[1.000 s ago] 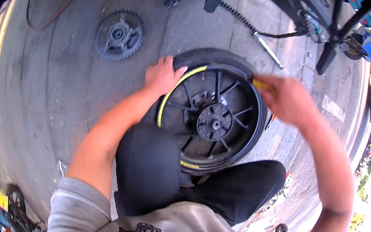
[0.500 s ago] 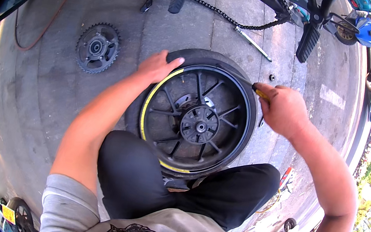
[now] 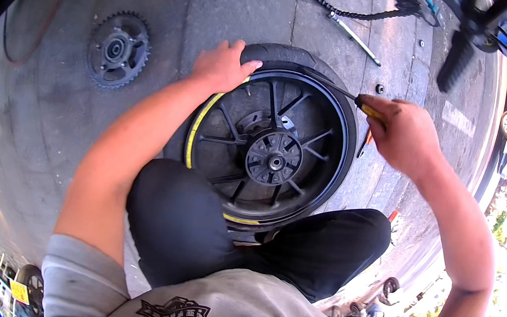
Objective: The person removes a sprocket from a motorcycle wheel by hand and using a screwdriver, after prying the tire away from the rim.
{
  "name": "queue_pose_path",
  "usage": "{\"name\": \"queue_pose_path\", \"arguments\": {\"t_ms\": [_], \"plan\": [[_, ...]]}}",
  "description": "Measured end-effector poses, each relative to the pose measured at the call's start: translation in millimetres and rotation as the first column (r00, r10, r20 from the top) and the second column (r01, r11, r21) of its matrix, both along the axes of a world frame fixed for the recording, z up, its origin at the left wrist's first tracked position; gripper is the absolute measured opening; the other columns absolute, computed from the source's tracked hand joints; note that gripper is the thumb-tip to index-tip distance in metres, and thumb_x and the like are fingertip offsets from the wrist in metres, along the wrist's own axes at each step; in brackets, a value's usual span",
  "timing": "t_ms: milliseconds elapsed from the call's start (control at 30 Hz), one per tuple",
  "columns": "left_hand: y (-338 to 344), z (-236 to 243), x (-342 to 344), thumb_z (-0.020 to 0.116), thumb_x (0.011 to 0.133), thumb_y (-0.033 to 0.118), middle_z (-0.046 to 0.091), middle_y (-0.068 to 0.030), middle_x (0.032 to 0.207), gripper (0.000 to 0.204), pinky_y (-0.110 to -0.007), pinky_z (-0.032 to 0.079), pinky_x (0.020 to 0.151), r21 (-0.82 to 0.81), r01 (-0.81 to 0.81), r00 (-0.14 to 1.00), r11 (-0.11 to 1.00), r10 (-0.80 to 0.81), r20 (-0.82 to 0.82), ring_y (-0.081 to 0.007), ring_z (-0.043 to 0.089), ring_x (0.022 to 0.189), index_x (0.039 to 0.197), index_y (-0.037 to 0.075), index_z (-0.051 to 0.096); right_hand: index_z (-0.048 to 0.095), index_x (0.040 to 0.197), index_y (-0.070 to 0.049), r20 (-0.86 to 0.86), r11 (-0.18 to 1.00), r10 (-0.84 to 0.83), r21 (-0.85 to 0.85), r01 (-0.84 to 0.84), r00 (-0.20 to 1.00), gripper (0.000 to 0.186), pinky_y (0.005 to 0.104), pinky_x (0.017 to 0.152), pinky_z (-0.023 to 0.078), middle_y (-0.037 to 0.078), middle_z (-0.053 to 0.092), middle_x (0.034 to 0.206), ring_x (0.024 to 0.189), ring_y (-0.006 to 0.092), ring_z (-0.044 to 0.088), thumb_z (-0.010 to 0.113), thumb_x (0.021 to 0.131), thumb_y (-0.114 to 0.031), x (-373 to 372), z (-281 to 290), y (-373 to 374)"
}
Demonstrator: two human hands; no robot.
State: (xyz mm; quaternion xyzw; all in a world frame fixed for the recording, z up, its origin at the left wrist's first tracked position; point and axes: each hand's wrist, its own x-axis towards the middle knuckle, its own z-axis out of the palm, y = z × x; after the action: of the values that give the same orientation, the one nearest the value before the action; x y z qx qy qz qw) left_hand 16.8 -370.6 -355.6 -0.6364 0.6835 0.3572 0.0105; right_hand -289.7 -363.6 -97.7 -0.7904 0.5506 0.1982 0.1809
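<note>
A black motorcycle wheel (image 3: 274, 161) lies flat in front of my bent knees, yellow tape strips along its rim. Around it is a black tyre (image 3: 288, 53). My left hand (image 3: 222, 68) holds the tyre at its far left part, fingers over the outer side and thumb stretched toward the rim. In my right hand (image 3: 403, 131) is a screwdriver-like tool (image 3: 373, 112) with a yellow and black handle. Its long metal shaft points left to the gap between tyre and rim at the far right. The tip is hard to make out there.
A toothed rear sprocket (image 3: 118, 49) lies on the paving to the left. Beyond the wheel lie a metal bar (image 3: 356, 38) and a small nut (image 3: 380, 89). A motorcycle's chain (image 3: 327, 5) hangs at the far side, with a black footrest (image 3: 456, 60) on the right.
My view has shifted a little. My right hand has moved slightly outward and its wrist has turned, with more of the tool's shaft showing. My left hand keeps its place on the tyre.
</note>
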Motion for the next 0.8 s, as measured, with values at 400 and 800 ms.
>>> {"name": "queue_pose_path", "arguments": {"t_ms": [400,800], "plan": [[-5,-4,-12,0.054,0.106,0.069,0.065,-0.0268,0.143,0.079,-0.052,0.053,0.108,-0.119,0.069,0.996,0.99,-0.063,0.057,-0.0453,0.064,0.132,0.153,0.005,0.056,0.076,0.136,-0.022,-0.15,0.962,-0.271,-0.028,0.27,0.951,0.038,0.0522,0.085,0.06,0.017,0.076,0.098,0.093,0.0396,0.075,0.07,0.099,-0.02,-109,33,111],[2,-21,-8,0.061,0.109,0.049,0.063,-0.0281,0.14,0.063,-0.056,0.053,0.104,-0.178,0.074,0.996,0.981,-0.081,-0.035,-0.0508,0.065,0.123,0.149,0.001,0.056,0.067,0.148,-0.027,-0.304,0.927,-0.225,0.227,0.3,0.926,0.047,0.0486,0.076,0.063,0.016,0.073,0.102,0.091,0.0357,0.078,0.063,0.101,-0.023,-113,16,86]]}}
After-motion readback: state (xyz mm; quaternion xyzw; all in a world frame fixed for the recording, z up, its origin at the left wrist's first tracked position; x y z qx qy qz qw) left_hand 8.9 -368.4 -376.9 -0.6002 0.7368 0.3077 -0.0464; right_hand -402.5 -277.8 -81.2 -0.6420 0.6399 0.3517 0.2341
